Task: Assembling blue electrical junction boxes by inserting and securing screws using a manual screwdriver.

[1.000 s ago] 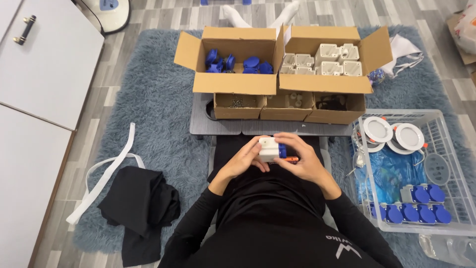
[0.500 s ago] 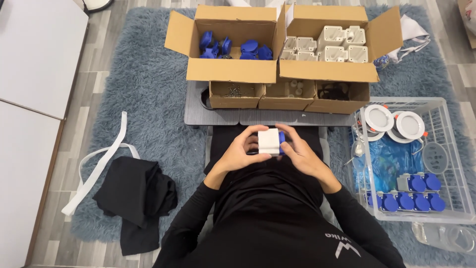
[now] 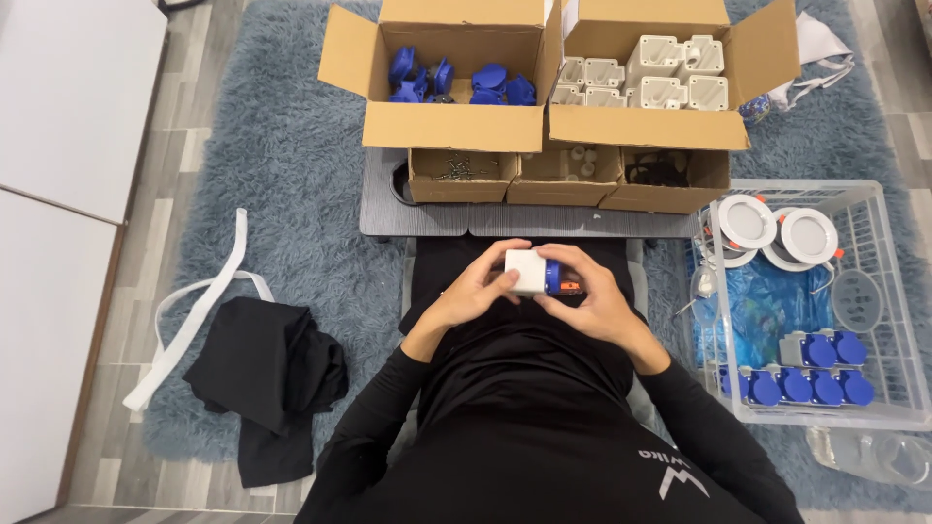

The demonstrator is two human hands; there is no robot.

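Observation:
Both hands hold one small assembly over my lap: a white plastic box (image 3: 525, 272) with a blue cap (image 3: 552, 278) on its right side and a bit of orange showing beside it. My left hand (image 3: 476, 288) wraps the white box from the left. My right hand (image 3: 589, 296) grips the blue end from the right, fingers curled over the top. Ahead, one open cardboard box (image 3: 452, 124) holds several blue caps (image 3: 464, 80), and a second open cardboard box (image 3: 649, 126) holds several white housings (image 3: 645, 81).
Three small cardboard trays (image 3: 569, 178) with screws and small parts stand on a grey board (image 3: 505, 221). At right is a clear crate (image 3: 879, 281) with round white lamps (image 3: 779, 229) and finished blue-capped units (image 3: 814, 372). Black cloth (image 3: 266, 374) and a white strap (image 3: 193, 306) lie on the blue rug at left.
The view has tilted, so everything sits lower in frame. My hands still hold the white and blue assembly, with the fingers shifted slightly around it.

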